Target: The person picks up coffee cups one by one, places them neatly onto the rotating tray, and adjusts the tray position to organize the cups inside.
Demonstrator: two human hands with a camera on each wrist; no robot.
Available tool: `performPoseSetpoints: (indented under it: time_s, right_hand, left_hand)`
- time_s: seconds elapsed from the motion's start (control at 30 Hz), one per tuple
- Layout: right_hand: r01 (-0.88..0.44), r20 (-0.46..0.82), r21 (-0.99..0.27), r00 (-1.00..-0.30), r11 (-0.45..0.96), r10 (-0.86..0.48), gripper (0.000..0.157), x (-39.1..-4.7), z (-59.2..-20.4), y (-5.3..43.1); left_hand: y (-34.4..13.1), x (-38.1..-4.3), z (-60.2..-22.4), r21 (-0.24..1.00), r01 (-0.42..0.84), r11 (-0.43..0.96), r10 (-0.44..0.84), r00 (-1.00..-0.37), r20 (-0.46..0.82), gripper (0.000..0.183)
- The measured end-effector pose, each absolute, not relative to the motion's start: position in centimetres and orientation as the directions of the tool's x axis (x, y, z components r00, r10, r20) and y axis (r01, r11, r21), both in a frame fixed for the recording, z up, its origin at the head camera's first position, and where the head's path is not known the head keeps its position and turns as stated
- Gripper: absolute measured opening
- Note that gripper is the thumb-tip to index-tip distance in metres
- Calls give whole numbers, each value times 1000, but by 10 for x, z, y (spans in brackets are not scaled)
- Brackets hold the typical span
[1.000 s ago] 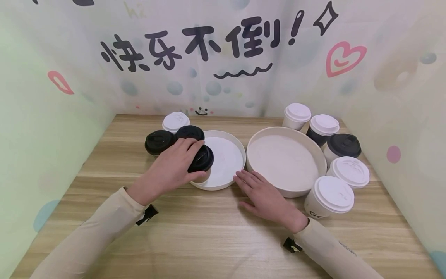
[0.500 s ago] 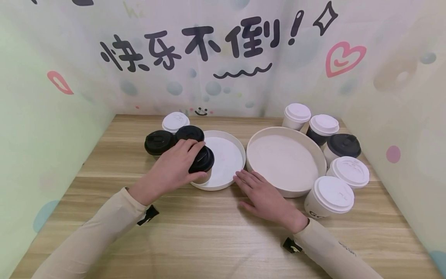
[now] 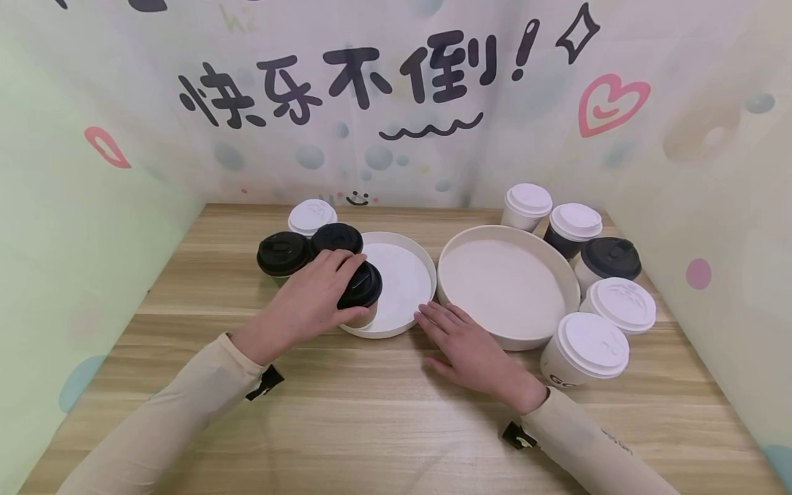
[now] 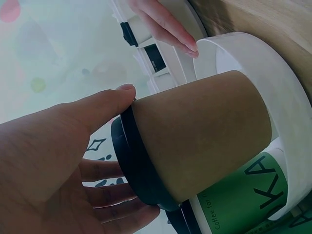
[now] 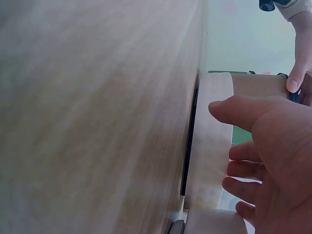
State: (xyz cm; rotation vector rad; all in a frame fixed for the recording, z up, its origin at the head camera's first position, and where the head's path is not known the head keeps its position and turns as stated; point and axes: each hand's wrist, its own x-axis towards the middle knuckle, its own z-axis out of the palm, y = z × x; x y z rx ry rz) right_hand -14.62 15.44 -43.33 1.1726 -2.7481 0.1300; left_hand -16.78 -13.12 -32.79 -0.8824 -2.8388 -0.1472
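My left hand (image 3: 303, 302) holds a brown paper coffee cup (image 4: 204, 136) by its black lid (image 3: 361, 287), thumb on the near side and fingers round the far side. The cup stands at the left part of a shallow white round tray (image 3: 402, 282), its base inside the rim in the left wrist view. Behind it, a green lettered cup (image 4: 243, 195) shows, partly hidden by the brown one. My right hand (image 3: 467, 347) lies with fingers extended, fingertips right at the white tray's front right rim, and holds nothing.
Beside the white tray sits a larger cream round tray (image 3: 504, 289). Two black-lidded cups (image 3: 283, 253) (image 3: 337, 237) and a white-lidded cup (image 3: 312, 216) crowd the left. Several lidded cups (image 3: 588, 347) curve along the cream tray's right side. Walls border the wooden table (image 3: 371, 419).
The left hand and the brown cup have shifted slightly right and toward the front. The right hand and both trays have stayed in place.
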Motion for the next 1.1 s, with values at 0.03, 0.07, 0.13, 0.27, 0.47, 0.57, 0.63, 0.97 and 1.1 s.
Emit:
performPoseSetpoints:
  time_s: [0.03, 0.07, 0.13, 0.27, 0.47, 0.57, 0.63, 0.97, 1.1]
  right_hand:
    - [-723, 173, -21, -682, 690, -710, 74, -146, -433, 154]
    - [-724, 174, -21, -682, 690, -710, 74, -146, -434, 154]
    - [-724, 177, -22, -681, 689, -710, 74, -147, -434, 154]
    - [-726, 183, -21, -678, 687, -712, 74, -147, -434, 154]
    - [-727, 183, -18, -677, 686, -713, 74, -147, -435, 154]
    - [-725, 180, -20, -679, 688, -711, 74, -147, -434, 155]
    - [-725, 177, -21, -681, 689, -711, 74, -146, -434, 155]
    - [-724, 174, -21, -681, 689, -711, 74, -146, -433, 154]
    - [-723, 175, -17, -682, 690, -710, 74, -146, -433, 154]
  left_hand:
    - [-131, -168, -328, 45, 569, 821, 553, -812, 184, 81]
    - [-131, -168, -328, 44, 568, 822, 553, -813, 182, 81]
    - [-131, -168, -328, 37, 568, 822, 554, -813, 178, 81]
    - [-130, -169, -329, 29, 568, 823, 556, -813, 172, 81]
    - [-129, -170, -331, 35, 566, 824, 553, -816, 171, 81]
    - [-129, -170, -332, 41, 569, 822, 554, -814, 175, 81]
    - [-129, -170, -333, 46, 571, 820, 556, -812, 178, 81]
    - [-129, -171, -337, 48, 579, 814, 563, -807, 179, 81]
    - [-129, -171, -337, 52, 582, 812, 565, -805, 181, 80]
